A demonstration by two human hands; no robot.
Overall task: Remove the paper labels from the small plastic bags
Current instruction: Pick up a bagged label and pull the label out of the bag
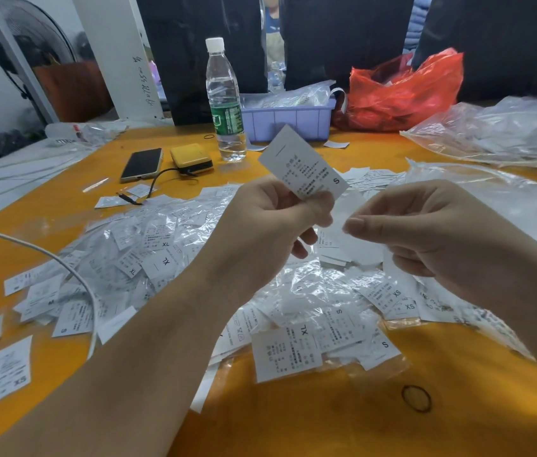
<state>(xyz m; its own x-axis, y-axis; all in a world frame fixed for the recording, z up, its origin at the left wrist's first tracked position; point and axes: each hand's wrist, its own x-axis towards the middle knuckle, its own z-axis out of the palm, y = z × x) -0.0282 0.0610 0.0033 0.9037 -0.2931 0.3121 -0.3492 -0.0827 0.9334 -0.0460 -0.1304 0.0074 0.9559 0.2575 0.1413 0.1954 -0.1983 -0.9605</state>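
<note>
Left hand (270,222): pinches label (303,163) upright, clear of bag.
Right hand (425,232): fingers curled, pinching emptied bag (346,222).

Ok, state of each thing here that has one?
left hand: pinching the S label, held up
right hand: pinching a clear bag
water bottle: upright, capped
phone: screen dark
purple tray: filled with bags

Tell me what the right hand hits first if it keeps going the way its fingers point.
The right hand points left toward the left hand, which pinches the S label. It would likely meet that hand's fingers first, though depth is unclear.
</note>
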